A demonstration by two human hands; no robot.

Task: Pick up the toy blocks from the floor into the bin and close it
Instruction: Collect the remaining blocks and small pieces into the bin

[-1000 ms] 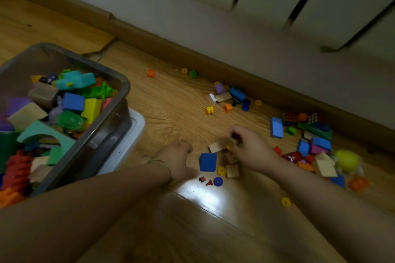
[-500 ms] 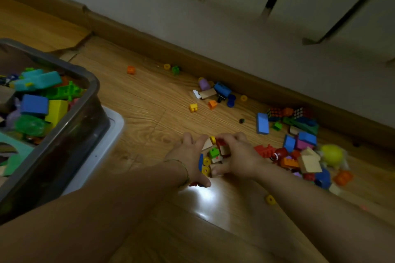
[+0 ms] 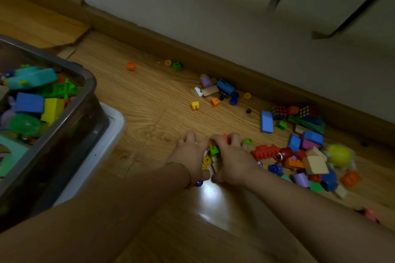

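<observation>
Roughly halfway, by my judgement: the grey bin [image 3: 89, 100] at the left already holds a deep layer of foam and plastic blocks, but a good many are still on the wooden floor [image 3: 149, 96]. The bin is open. A white slab [image 3: 111, 126] shows from under its right side, most likely the lid, so closing is not yet done.

Both hands are down on the floor in the middle of the view, cupped toward each other. The left hand [image 3: 189, 156] and right hand [image 3: 234, 161] curl their fingers round a heap of small blocks [image 3: 213, 158] pressed between the palms; a green brick [image 3: 214, 151], a yellow ring [image 3: 206, 159] and a wooden piece show in the gap. The heap is on the floor, not lifted, and well apart from the bin, which stands off to the person's left.

Left to gather:
- the big pile just beside the right hand, with a red toothed brick [image 3: 265, 151], a beige wooden block [image 3: 315, 164] and a yellow ball-like toy [image 3: 339, 156];
- a blue foam block [image 3: 266, 121] and two puzzle cubes [image 3: 279, 111] near the skirting board [image 3: 192, 53];
- a smaller cluster further back round a purple cylinder [image 3: 206, 80];
- strays such as an orange brick [image 3: 131, 66] and a yellow brick [image 3: 195, 105].
</observation>
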